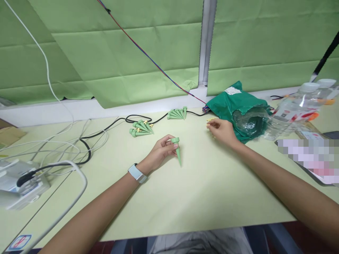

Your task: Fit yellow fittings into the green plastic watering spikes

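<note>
Across the pale green counter (169, 197), a green plastic bag (239, 102) slumps at upper right. At centre, the left hand (160, 151) has its grip clenched on a green plastic spike (178, 151). The right hand (221, 131) curls at a small brass-coloured fitting (210, 120); whether its grip holds that, I cannot tell. More green spikes (140, 128) lie upper centre.

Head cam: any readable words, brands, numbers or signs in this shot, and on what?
Nothing can be quoted; no text is legible.
Red-and-white label on the clear plastic water bottle: too small and blurred.
White paper tag on the crumpled green bag: too small.
Blue-bordered white sticker with a red mark: too small.
Pixelated patch at right: blurred out.
Green plastic spike in the left hand: no text seen.
</note>
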The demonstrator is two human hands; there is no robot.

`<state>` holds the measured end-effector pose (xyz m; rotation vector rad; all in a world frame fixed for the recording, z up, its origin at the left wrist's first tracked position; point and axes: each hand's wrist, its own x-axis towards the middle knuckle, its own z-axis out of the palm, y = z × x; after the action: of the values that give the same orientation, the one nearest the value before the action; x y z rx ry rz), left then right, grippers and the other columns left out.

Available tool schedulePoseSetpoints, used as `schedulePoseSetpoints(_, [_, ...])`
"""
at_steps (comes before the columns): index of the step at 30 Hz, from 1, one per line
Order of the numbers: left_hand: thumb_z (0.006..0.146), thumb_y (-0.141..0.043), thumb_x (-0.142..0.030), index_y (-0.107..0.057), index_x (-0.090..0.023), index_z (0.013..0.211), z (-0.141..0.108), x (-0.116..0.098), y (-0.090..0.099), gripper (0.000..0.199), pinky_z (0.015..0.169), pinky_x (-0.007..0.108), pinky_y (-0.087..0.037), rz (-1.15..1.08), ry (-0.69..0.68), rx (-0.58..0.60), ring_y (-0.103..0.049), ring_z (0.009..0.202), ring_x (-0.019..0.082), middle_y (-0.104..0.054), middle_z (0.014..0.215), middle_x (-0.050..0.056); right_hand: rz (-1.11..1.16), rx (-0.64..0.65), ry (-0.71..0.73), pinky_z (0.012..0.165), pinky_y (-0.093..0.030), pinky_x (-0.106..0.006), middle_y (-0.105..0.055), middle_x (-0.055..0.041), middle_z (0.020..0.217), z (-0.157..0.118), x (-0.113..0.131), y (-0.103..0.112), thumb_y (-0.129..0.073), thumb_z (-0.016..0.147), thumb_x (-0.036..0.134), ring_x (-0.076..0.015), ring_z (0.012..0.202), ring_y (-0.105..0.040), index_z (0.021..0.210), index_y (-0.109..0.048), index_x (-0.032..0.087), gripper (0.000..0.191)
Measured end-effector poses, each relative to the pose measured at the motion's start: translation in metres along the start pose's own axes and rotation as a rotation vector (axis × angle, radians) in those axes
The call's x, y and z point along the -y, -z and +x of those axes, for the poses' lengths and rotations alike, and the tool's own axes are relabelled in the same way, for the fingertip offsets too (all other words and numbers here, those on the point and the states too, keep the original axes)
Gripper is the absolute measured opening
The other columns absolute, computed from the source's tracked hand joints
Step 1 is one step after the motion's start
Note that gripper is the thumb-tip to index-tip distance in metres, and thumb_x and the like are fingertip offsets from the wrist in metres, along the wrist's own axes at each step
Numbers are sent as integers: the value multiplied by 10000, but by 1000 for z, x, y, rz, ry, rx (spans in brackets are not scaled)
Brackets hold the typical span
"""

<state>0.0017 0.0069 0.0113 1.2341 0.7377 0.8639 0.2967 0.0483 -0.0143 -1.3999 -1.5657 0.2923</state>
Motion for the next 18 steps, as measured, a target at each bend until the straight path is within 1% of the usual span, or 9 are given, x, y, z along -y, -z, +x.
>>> schedulePoseSetpoints(2, [755,-825,-271,-639,-189,914,1,0,1,258,671,268,-545,11,2,8,-588,663,118,-575,747,-22,-67,-75,-98,711,-493,-305,-753,-91,826,23,-20,3,-635,806,267,-204,721,-670,926,-762,133,220])
schedulePoseSetpoints(3, [756,-825,-271,-638,-188,917,1,1,1,260,674,269,-545,16,4,10,-589,672,120,-572,751,-21,-96,-101,-151,707,-493,-299,-753,-96,815,34,-29,4,-619,803,251,-197,701,-669,940,-756,118,235])
schedulePoseSetpoints(4, [759,-823,-271,-638,-187,921,1,1,2,260,679,270,-546,19,7,12,-588,680,121,-569,755,-20,-145,-103,-174,711,-493,-292,-754,-99,814,43,-36,4,-608,802,239,-191,694,-667,955,-749,109,245])
schedulePoseSetpoints(6, [772,-815,-271,-636,-188,932,1,1,3,254,686,270,-548,24,8,18,-584,687,119,-565,760,-19,-223,-104,-186,723,-489,-286,-756,-109,823,57,-47,3,-596,796,215,-188,704,-662,944,-746,103,238])
schedulePoseSetpoints(8, [783,-808,-271,-636,-189,942,1,1,3,247,692,267,-547,26,6,25,-582,692,117,-562,767,-19,-269,-85,-181,747,-482,-293,-756,-122,834,65,-53,2,-599,775,185,-198,734,-656,894,-754,104,212])
schedulePoseSetpoints(10, [783,-808,-272,-637,-190,945,0,1,3,249,691,265,-545,24,6,27,-582,694,117,-562,772,-19,-296,-62,-184,780,-474,-307,-755,-135,844,68,-56,0,-604,753,163,-213,766,-650,843,-762,105,191])
schedulePoseSetpoints(12, [775,-814,-275,-639,-190,943,0,2,2,258,688,266,-544,20,10,22,-585,690,119,-562,768,-19,-326,-50,-189,817,-466,-319,-754,-146,865,69,-56,-2,-606,750,162,-227,803,-647,830,-769,105,190])
schedulePoseSetpoints(15, [765,-821,-283,-639,-189,938,1,3,3,267,686,275,-545,21,11,22,-593,679,120,-568,767,-21,-355,-58,-205,844,-465,-334,-748,-153,893,68,-55,-2,-613,760,183,-243,839,-648,919,-777,92,246])
schedulePoseSetpoints(18, [768,-819,-288,-639,-188,940,2,4,3,268,703,287,-552,19,9,30,-595,689,120,-577,784,-20,-361,-75,-203,823,-474,-334,-741,-137,881,63,-43,-4,-612,784,200,-238,824,-650,1034,-762,90,311])
